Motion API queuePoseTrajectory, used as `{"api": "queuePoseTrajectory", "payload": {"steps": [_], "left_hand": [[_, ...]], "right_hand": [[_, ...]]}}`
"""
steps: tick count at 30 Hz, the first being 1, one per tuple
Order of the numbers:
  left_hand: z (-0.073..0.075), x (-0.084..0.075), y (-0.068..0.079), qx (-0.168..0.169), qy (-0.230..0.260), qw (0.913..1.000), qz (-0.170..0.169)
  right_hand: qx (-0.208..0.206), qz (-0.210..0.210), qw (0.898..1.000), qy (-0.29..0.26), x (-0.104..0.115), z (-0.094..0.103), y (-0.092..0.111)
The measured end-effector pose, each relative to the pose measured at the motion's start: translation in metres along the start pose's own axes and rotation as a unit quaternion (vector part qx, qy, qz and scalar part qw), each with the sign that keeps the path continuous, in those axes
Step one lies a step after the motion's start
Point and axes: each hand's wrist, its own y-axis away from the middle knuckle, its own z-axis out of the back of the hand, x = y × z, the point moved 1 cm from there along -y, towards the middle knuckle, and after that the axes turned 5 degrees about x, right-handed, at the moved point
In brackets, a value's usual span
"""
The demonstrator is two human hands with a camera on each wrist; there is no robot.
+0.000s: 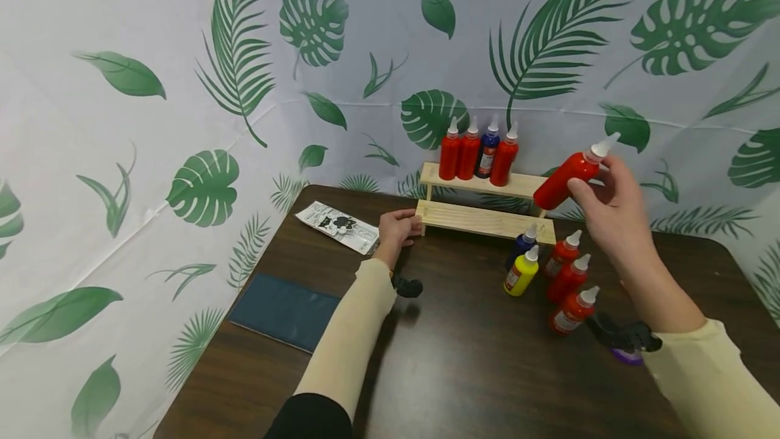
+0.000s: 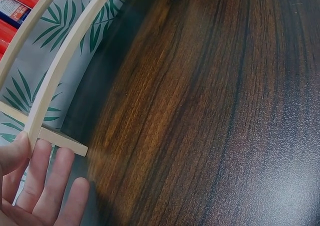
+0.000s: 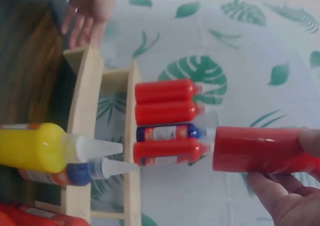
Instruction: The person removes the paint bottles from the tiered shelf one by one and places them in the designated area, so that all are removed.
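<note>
My right hand (image 1: 612,195) grips a red squeeze bottle (image 1: 567,180) with a white nozzle, tilted in the air above the right end of a two-tier wooden rack (image 1: 481,221). At the left end of the rack's lower shelf, my left hand (image 1: 397,229) pinches the board between thumb and fingers, as the left wrist view also shows. On the upper shelf stand red bottles (image 1: 449,154) and one blue bottle (image 1: 487,152) in a row. In the right wrist view the held bottle (image 3: 255,148) is beside that row.
In front of the rack's right end stand a yellow bottle (image 1: 521,272), a dark blue bottle (image 1: 523,244) and several red bottles (image 1: 567,282). A white printed packet (image 1: 338,226) and a dark blue flat pad (image 1: 285,310) lie at left. A leaf-print cloth (image 1: 365,53) hangs behind the table.
</note>
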Motion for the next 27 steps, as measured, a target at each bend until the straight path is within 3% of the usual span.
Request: {"api": "queuePoseTrajectory", "payload": {"steps": [7,16,27], "left_hand": [[0.0,0.001,-0.001,0.002,0.0,1.0,0.002],[0.002,-0.001,0.004,-0.001,-0.003,1.0,0.002],[0.001,0.0,0.004,-0.003,0.005,1.0,0.0]], "right_hand": [[0.042,0.004,0.998,0.037,-0.018,-0.001,0.049],[0.073,0.054,0.995,0.037,-0.053,-0.027,0.098],[0.084,0.005,0.996,0.022,-0.097,-0.079,0.121]]}}
